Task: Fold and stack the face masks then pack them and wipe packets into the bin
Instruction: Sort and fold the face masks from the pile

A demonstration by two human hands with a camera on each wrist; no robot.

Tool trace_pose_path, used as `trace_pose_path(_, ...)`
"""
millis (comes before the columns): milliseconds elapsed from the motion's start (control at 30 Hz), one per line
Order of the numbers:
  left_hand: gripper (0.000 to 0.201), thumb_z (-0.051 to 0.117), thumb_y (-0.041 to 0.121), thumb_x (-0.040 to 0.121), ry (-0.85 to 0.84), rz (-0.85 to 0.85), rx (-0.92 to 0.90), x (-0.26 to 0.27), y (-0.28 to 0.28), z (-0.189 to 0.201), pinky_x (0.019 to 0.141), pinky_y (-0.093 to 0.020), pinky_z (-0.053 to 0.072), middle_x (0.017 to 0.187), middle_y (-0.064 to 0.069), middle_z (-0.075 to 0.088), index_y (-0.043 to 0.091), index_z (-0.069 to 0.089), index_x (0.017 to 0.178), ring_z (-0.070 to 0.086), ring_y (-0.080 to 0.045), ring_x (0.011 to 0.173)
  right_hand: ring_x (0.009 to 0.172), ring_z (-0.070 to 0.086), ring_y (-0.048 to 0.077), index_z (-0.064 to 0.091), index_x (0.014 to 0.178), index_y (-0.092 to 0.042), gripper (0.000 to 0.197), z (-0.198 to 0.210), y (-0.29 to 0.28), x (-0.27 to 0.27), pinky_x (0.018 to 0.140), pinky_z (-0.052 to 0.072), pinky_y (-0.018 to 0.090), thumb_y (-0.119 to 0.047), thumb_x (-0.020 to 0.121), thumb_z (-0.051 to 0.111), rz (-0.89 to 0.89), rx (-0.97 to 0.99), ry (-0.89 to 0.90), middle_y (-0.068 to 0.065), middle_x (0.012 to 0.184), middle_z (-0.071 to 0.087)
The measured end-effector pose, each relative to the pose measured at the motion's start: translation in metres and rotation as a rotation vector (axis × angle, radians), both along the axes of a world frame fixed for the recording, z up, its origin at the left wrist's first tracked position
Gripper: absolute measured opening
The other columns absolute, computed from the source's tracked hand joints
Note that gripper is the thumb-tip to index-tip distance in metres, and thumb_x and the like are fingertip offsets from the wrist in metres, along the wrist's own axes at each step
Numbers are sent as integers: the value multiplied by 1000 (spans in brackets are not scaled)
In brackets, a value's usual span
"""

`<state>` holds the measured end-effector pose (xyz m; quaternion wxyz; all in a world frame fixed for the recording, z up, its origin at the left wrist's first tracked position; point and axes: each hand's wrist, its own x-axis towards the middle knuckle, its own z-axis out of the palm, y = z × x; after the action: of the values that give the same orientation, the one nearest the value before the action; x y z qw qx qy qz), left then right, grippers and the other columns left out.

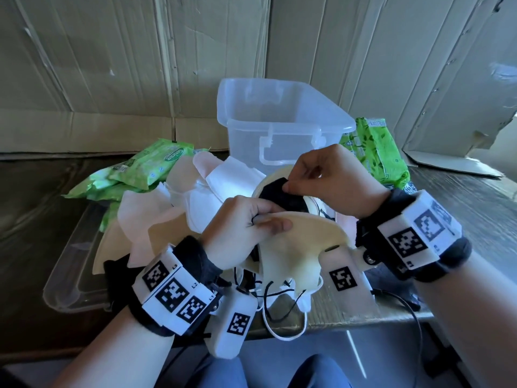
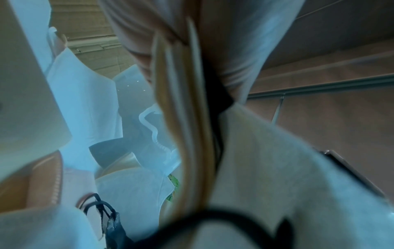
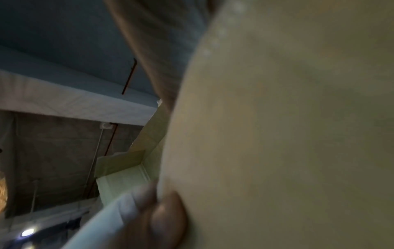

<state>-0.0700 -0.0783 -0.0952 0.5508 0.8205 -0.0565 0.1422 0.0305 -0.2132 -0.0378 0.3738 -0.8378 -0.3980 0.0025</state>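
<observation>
**A:** How far along does this look?

**B:** Early, I'd judge. Nearest, the left hand (image 1: 240, 225) has thumb and fingers closed on a cream mask (image 1: 291, 247), its loops hanging below the grip over the table (image 1: 461, 219) edge. Just beyond that grip, the right hand (image 1: 333, 180) pinches the edge of a black mask (image 1: 282, 196) that sits against the cream one.

**A:** So a stack is forming between the hands?

**B:** It seems so, though how many layers it holds I cannot tell. Left of the grip, a loose heap of white masks (image 1: 195, 200) is unfolded.

**A:** And the packing?

**B:** Not begun. Beyond the hands the clear bin (image 1: 279, 121) looks empty. Green wipe packets (image 1: 140, 169) lie far left of the grip, and another green packet (image 1: 375, 149) beyond the right hand, beside the bin. The bin's lid (image 1: 72, 275) lies left of the left wrist.
</observation>
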Motion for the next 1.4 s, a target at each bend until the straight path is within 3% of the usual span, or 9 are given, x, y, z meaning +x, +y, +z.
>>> trace_pose_path(333,12,66,12,83,-33,42,-95,-3,4,6,71,-15,49,79,4,73,23,71,81,66,-5,75,39,32,5,43,88,-15,8,4,-15,19,47,26,23,-14,94,48,-267,341,-75,10,59,44)
trace_pose_path(467,19,68,10,82,-68,221,-167,3,16,0,72,-22,48,73,10,71,28,70,75,63,-7,72,41,37,2,48,78,-19,14,17,-35,22,47,30,19,-14,89,56,-285,449,-129,-8,46,52)
trace_pose_path(567,28,69,11,75,-165,360,-170,9,23,-2,85,-20,44,92,23,63,35,61,87,58,-1,87,49,45,2,53,71,-25,16,27,-42,13,52,39,17,-15,79,64,-126,542,-82,-16,49,58)
trace_pose_path(767,43,51,-7,87,-153,303,-138,5,11,7,70,-12,41,69,23,67,30,67,72,59,5,71,54,48,2,59,68,-28,30,12,-20,-10,58,40,13,-3,70,76,139,189,-26,-11,53,56)
trace_pose_path(900,23,55,15,87,-130,184,-242,-2,-1,15,53,-5,38,61,19,66,17,72,72,56,8,58,53,45,4,48,66,-30,38,-6,-2,-12,57,37,14,-8,65,80,116,122,-52,-10,58,53)
trace_pose_path(1000,6,72,16,74,-131,166,-248,-2,-1,13,68,-6,44,72,18,71,21,73,78,63,6,74,48,42,2,48,66,-26,35,-9,2,-10,53,35,16,-12,66,80,67,183,-3,-8,57,54)
trace_pose_path(1167,30,71,3,76,-144,311,-258,4,7,4,96,-24,46,83,16,73,33,72,76,66,-3,92,51,49,6,54,74,-27,30,-11,-6,-2,57,42,27,-11,67,79,17,82,39,-3,61,61)
trace_pose_path(1267,26,72,6,77,-184,381,-310,7,10,2,96,-28,47,87,13,74,31,73,80,67,-4,94,66,56,17,62,77,-17,20,-9,-15,3,68,49,36,-6,70,77,15,27,110,12,72,66)
trace_pose_path(1400,13,74,19,75,-194,358,-361,7,9,5,76,-16,46,81,20,72,29,71,83,64,5,87,62,57,5,63,69,-24,29,-2,-23,5,68,50,25,4,74,70,13,274,76,-11,60,64)
